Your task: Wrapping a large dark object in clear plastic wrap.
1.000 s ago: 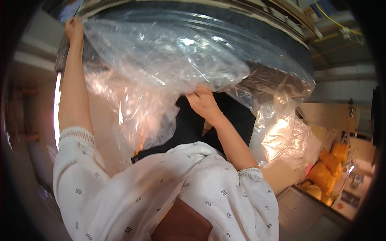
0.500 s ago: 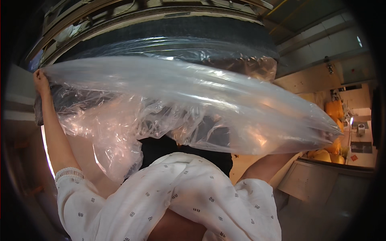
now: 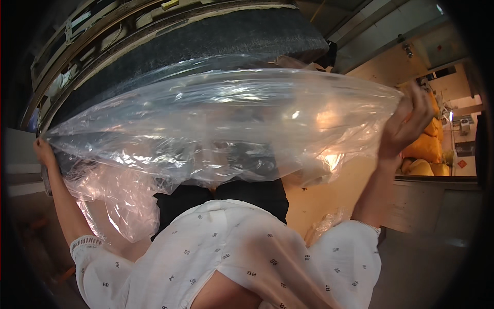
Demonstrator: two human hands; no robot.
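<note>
A wide clear plastic sheet [image 3: 216, 110] is stretched between my two hands, in front of my body. My left hand [image 3: 44, 151] pinches its far-left corner, with the fingers closed. At the right end, my right hand [image 3: 406, 123] is raised, its fingers slightly blurred and curled at the sheet's gathered edge. Crumpled folds of the plastic hang below on the left, beside my dark-clad legs. Behind the sheet lies a long dark grey surface [image 3: 231, 36], partly covered by the plastic.
A metal frame [image 3: 82, 67] with rails runs along the far left. On the right, orange-yellow sacks [image 3: 427, 147] are piled beyond a ledge. Another crumpled bit of clear plastic [image 3: 327, 224] lies low near my right sleeve.
My right hand has come up and toward the left, out from behind the plastic. My left hand has dropped lower, and the sheet's right end has risen with the right hand.
</note>
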